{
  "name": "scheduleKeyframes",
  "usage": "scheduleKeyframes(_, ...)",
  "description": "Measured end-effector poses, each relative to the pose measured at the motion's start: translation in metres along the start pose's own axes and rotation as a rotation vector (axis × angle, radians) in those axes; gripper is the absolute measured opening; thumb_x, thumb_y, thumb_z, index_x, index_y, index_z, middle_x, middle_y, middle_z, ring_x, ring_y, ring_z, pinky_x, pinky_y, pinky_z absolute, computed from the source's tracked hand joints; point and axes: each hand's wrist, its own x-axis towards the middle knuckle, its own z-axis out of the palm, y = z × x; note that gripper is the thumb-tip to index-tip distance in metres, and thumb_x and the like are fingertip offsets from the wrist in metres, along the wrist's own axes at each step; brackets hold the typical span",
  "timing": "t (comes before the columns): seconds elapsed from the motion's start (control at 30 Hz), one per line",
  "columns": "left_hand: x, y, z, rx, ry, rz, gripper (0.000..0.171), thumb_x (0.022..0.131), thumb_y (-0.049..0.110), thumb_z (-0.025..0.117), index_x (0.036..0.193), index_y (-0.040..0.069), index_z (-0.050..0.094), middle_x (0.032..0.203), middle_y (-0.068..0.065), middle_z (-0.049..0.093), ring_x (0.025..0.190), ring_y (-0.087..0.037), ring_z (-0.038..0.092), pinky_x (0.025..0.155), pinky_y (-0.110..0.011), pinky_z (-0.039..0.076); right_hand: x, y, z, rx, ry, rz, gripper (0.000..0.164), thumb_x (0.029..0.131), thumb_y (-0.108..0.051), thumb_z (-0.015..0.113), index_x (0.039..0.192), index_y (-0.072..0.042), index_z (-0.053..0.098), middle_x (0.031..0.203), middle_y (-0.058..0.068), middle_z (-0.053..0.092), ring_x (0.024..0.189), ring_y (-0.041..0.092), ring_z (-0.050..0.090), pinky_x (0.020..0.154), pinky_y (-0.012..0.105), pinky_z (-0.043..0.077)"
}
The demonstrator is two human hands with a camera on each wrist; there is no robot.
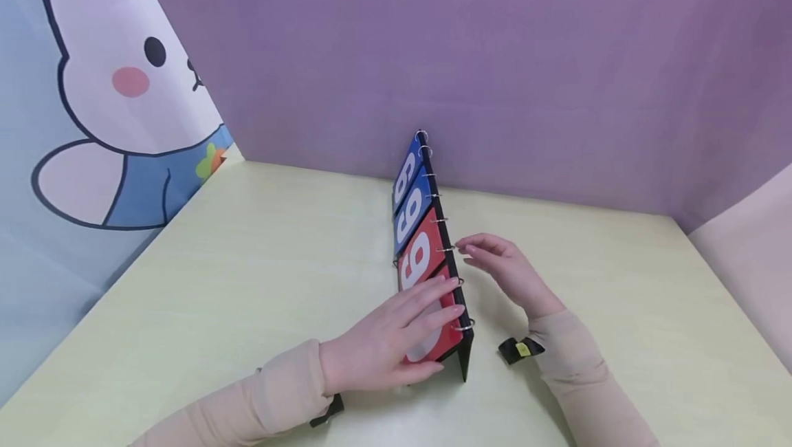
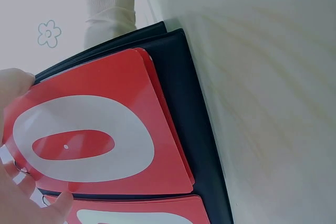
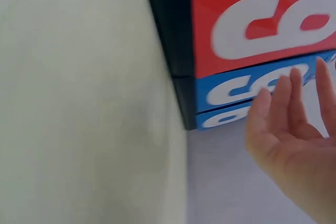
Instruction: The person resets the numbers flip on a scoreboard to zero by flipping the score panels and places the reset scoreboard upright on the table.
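Note:
A tent-shaped flip scoreboard [image 1: 441, 223] stands on the table with red and blue number cards hung from metal rings along its top edge. My left hand [image 1: 392, 337] lies with spread fingers over the nearest red card [image 2: 94, 72], which bears a white 0; its fingertips reach the ring edge. The right hand [image 1: 504, 268] is on the other side, fingers loosely bent, fingertips close to a ring [image 1: 447, 249] near the middle. In the right wrist view, that hand's palm shows with nothing in it, beside red [image 3: 207, 51] and blue cards [image 3: 207, 88] on the far side.
The scoreboard rests on a pale yellow-green table [image 1: 278, 261]. A purple backdrop [image 1: 495, 55] rises behind it, and a cloth with a cartoon rabbit [image 1: 93, 75] hangs at the left. Both wrists wear black straps.

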Motion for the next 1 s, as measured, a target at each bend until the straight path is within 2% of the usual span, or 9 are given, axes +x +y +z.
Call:
scheduleKeyframes(0.07,0.000,0.000,0.000,0.006,0.001,-0.001,0.075,0.084,0.030,0.071,0.142,0.009,0.029,0.151,-0.015,0.027,0.141,-0.029,0.027,0.113,-0.041,0.031,0.001,0.006,-0.001,0.038,-0.054,0.026,0.038,0.098,-0.015,0.048,0.124,0.012,0.049,0.114,-0.004,0.060,0.111,0.012,0.055,0.094,0.022,0.047)
scheduleKeyframes(0.13,-0.001,0.000,0.001,0.009,-0.004,-0.008,0.074,0.084,0.030,0.071,0.142,0.009,0.029,0.151,-0.015,0.027,0.141,-0.029,0.027,0.113,-0.042,0.031,0.002,0.010,-0.002,0.049,-0.092,0.052,0.040,0.096,-0.012,0.051,0.127,0.011,0.046,0.120,0.002,0.058,0.115,0.017,0.053,0.095,0.024,0.047)
scheduleKeyframes(0.27,-0.002,0.001,-0.001,0.007,-0.022,-0.025,0.074,0.084,0.031,0.070,0.142,0.010,0.029,0.152,-0.014,0.026,0.142,-0.028,0.027,0.112,-0.042,0.032,0.004,0.014,-0.002,0.044,-0.140,0.068,0.049,0.092,-0.011,0.057,0.135,0.005,0.041,0.135,0.018,0.049,0.127,0.035,0.045,0.103,0.040,0.043)
scheduleKeyframes(0.4,-0.001,0.001,-0.002,0.008,-0.025,-0.028,0.074,0.084,0.031,0.070,0.142,0.010,0.028,0.152,-0.014,0.026,0.142,-0.028,0.026,0.112,-0.042,0.032,0.009,0.018,-0.001,0.060,-0.212,0.075,0.060,0.090,-0.014,0.060,0.141,0.002,0.033,0.144,0.025,0.038,0.134,0.042,0.036,0.108,0.055,0.032)
scheduleKeyframes(0.63,-0.002,0.001,-0.002,-0.006,-0.043,-0.046,0.074,0.085,0.030,0.070,0.143,0.010,0.028,0.153,-0.013,0.024,0.141,-0.027,0.027,0.111,-0.043,0.034,0.021,0.022,0.004,0.091,-0.278,0.108,0.076,0.084,-0.027,0.072,0.144,-0.005,0.031,0.146,0.022,0.035,0.135,0.040,0.034,0.110,0.056,0.030)
scheduleKeyframes(1.0,0.000,0.001,-0.001,-0.017,-0.051,-0.052,0.076,0.084,0.031,0.070,0.143,0.012,0.027,0.154,-0.012,0.022,0.142,-0.026,0.024,0.112,-0.042,0.033,0.021,0.028,0.002,0.086,-0.297,0.128,0.072,0.084,-0.027,0.071,0.138,0.000,0.032,0.130,0.021,0.048,0.118,0.027,0.046,0.105,0.050,0.034)
